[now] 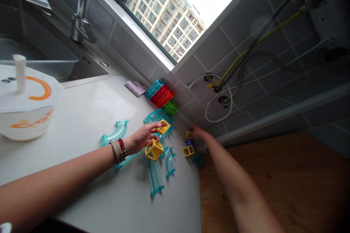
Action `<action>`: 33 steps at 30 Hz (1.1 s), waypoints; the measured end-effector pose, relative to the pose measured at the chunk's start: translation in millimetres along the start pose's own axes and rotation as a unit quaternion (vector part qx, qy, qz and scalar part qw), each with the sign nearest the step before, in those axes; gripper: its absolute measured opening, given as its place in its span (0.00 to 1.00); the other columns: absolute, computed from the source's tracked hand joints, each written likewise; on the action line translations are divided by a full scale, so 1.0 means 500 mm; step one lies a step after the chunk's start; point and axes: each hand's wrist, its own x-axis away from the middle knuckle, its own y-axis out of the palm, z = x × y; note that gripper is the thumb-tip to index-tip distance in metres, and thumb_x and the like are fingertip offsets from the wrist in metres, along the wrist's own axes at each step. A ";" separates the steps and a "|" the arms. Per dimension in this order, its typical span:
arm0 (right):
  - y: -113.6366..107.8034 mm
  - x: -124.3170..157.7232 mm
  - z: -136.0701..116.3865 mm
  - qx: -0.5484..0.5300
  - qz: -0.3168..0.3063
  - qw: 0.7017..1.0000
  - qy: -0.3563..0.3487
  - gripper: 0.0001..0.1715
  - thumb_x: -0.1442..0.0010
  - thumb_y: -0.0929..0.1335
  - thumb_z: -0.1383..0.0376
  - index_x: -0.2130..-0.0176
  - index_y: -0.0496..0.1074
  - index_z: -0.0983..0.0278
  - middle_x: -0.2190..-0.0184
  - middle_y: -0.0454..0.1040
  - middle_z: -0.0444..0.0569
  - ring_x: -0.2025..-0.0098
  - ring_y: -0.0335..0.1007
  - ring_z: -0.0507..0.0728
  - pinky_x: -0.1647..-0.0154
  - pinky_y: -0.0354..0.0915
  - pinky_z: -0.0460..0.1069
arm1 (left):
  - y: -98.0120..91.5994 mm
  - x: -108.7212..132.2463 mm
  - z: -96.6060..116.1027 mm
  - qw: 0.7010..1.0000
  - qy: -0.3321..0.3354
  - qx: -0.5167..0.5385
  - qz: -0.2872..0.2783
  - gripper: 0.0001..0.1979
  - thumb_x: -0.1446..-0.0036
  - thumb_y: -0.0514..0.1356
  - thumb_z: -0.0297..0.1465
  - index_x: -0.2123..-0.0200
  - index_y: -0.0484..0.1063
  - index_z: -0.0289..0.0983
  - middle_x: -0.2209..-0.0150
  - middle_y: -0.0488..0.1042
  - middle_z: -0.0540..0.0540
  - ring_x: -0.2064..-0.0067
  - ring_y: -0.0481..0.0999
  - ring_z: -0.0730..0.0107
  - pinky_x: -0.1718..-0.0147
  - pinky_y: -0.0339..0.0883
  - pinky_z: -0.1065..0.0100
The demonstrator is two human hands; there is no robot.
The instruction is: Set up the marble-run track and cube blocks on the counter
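My left hand [142, 137] reaches across the white counter [90, 116] and pinches a small yellow frame block [163, 127] between fingers and thumb. A larger yellow cube block [154, 149] lies just below that hand. My right hand [197, 131] rests at the counter's far edge, its fingers closed by a small yellow block [189, 134]. Whether it grips that block is unclear. Another yellow block [188, 150] and a blue one [190, 142] sit beside the right wrist. Clear teal track pieces [155, 176] lie scattered under and around both hands.
A stack of blue, red and green blocks [161, 94] leans at the tiled wall. A curved teal track [117, 131], a purple piece [136, 88], a white lidded tub [26, 102], a sink with tap [80, 14], and hoses [235, 76] are around. Wooden floor [273, 182] lies right.
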 end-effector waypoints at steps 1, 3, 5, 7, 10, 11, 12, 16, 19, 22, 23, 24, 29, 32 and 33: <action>-0.007 0.002 -0.002 0.002 0.003 1.000 -0.005 0.19 0.29 0.70 0.58 0.42 0.72 0.63 0.43 0.74 0.54 0.48 0.76 0.61 0.48 0.75 0.59 | -0.001 0.000 -0.001 1.000 0.000 -0.001 0.000 0.23 0.45 0.69 0.45 0.48 0.79 0.41 0.52 0.77 0.44 0.70 0.74 0.72 0.77 0.64 0.71; -0.027 0.006 -0.007 0.012 0.016 1.000 -0.013 0.19 0.29 0.70 0.58 0.43 0.73 0.62 0.43 0.74 0.54 0.47 0.76 0.61 0.47 0.75 0.59 | -0.001 -0.001 -0.001 1.000 0.003 -0.003 -0.001 0.23 0.45 0.69 0.45 0.48 0.79 0.42 0.53 0.77 0.44 0.70 0.74 0.72 0.76 0.64 0.72; -0.049 0.010 -0.015 0.025 0.036 0.999 -0.021 0.18 0.29 0.70 0.58 0.43 0.73 0.62 0.42 0.73 0.54 0.46 0.75 0.61 0.46 0.74 0.60 | -0.001 -0.001 -0.001 1.000 0.008 -0.004 -0.001 0.23 0.45 0.69 0.44 0.47 0.78 0.43 0.53 0.76 0.45 0.70 0.74 0.73 0.75 0.65 0.72; -0.068 0.015 -0.032 0.034 0.051 0.998 -0.033 0.19 0.29 0.70 0.58 0.42 0.72 0.62 0.42 0.73 0.54 0.46 0.75 0.61 0.45 0.74 0.60 | 0.000 -0.001 0.000 1.000 0.012 -0.007 0.000 0.22 0.44 0.68 0.42 0.47 0.78 0.44 0.52 0.75 0.45 0.70 0.74 0.74 0.75 0.65 0.72; -0.083 0.023 -0.074 0.037 0.050 0.996 -0.061 0.18 0.29 0.70 0.58 0.43 0.73 0.62 0.43 0.74 0.53 0.46 0.75 0.62 0.46 0.74 0.60 | 0.004 0.002 0.004 1.000 0.015 -0.014 0.002 0.23 0.43 0.68 0.42 0.44 0.77 0.46 0.50 0.75 0.45 0.70 0.74 0.74 0.77 0.64 0.73; -0.085 0.027 -0.093 0.035 0.045 0.996 -0.073 0.18 0.29 0.70 0.57 0.44 0.74 0.63 0.43 0.74 0.53 0.46 0.75 0.61 0.46 0.74 0.60 | 0.005 0.003 0.005 1.000 0.015 -0.016 0.002 0.24 0.43 0.68 0.41 0.43 0.76 0.47 0.50 0.75 0.45 0.70 0.75 0.74 0.78 0.63 0.73; -0.084 0.031 -0.115 0.030 0.041 0.995 -0.086 0.17 0.29 0.71 0.58 0.46 0.74 0.63 0.44 0.75 0.53 0.47 0.75 0.61 0.45 0.74 0.60 | 0.007 0.004 0.006 1.000 0.016 -0.017 0.002 0.24 0.43 0.68 0.41 0.42 0.75 0.48 0.49 0.75 0.45 0.70 0.75 0.73 0.78 0.63 0.73; -0.076 0.058 -0.222 -0.017 0.026 0.989 -0.147 0.14 0.30 0.71 0.57 0.51 0.80 0.63 0.52 0.81 0.53 0.51 0.78 0.60 0.47 0.73 0.54 | 0.012 0.010 0.010 1.000 0.021 -0.016 0.003 0.25 0.41 0.67 0.41 0.40 0.73 0.49 0.48 0.74 0.45 0.71 0.75 0.73 0.80 0.63 0.74; -0.076 0.090 -0.306 -0.072 -0.017 0.978 -0.194 0.24 0.27 0.65 0.48 0.45 0.78 0.60 0.53 0.82 0.49 0.60 0.80 0.56 0.61 0.74 0.47 | 0.015 0.013 0.012 1.000 0.025 -0.008 -0.008 0.26 0.39 0.66 0.43 0.39 0.72 0.49 0.48 0.74 0.44 0.70 0.75 0.73 0.78 0.65 0.74; -0.085 0.117 -0.371 -0.105 -0.089 0.966 -0.219 0.33 0.33 0.67 0.40 0.44 0.77 0.59 0.57 0.83 0.48 0.65 0.80 0.54 0.72 0.72 0.43 | 0.016 0.013 0.012 0.999 0.033 0.004 -0.021 0.25 0.37 0.64 0.47 0.39 0.72 0.49 0.45 0.74 0.44 0.70 0.75 0.74 0.75 0.69 0.73; -0.090 0.123 -0.386 -0.111 -0.113 0.963 -0.217 0.34 0.36 0.69 0.39 0.46 0.78 0.61 0.60 0.83 0.49 0.67 0.79 0.54 0.75 0.71 0.43 | 0.017 0.013 0.011 0.999 0.035 0.006 -0.022 0.25 0.37 0.63 0.48 0.40 0.72 0.47 0.44 0.74 0.43 0.70 0.75 0.74 0.75 0.69 0.73; -0.094 0.126 -0.397 -0.115 -0.133 0.962 -0.211 0.34 0.39 0.72 0.39 0.49 0.78 0.62 0.62 0.82 0.49 0.68 0.78 0.54 0.76 0.71 0.43 | 0.017 0.012 0.010 0.999 0.036 0.008 -0.021 0.25 0.36 0.62 0.49 0.41 0.73 0.45 0.44 0.74 0.42 0.70 0.75 0.74 0.76 0.69 0.73; -0.104 0.125 -0.415 -0.129 -0.162 0.956 -0.209 0.34 0.47 0.80 0.47 0.49 0.78 0.63 0.58 0.81 0.49 0.65 0.79 0.55 0.73 0.75 0.44 | 0.022 0.012 0.011 0.999 0.046 0.024 -0.014 0.27 0.34 0.57 0.53 0.41 0.71 0.44 0.46 0.76 0.40 0.73 0.75 0.73 0.80 0.65 0.73; -0.110 0.115 -0.410 -0.125 -0.121 0.953 -0.248 0.34 0.50 0.82 0.57 0.46 0.76 0.61 0.54 0.81 0.47 0.63 0.79 0.54 0.67 0.75 0.45 | 0.028 0.014 0.015 0.997 0.065 0.039 -0.003 0.27 0.32 0.54 0.54 0.37 0.69 0.47 0.46 0.77 0.41 0.74 0.74 0.73 0.81 0.64 0.72; -0.114 0.109 -0.409 -0.121 -0.094 0.954 -0.259 0.33 0.50 0.82 0.59 0.47 0.77 0.62 0.54 0.81 0.47 0.62 0.79 0.54 0.65 0.75 0.45 | 0.030 0.014 0.017 0.996 0.072 0.043 0.005 0.28 0.31 0.53 0.54 0.36 0.67 0.48 0.47 0.77 0.41 0.74 0.75 0.72 0.80 0.65 0.72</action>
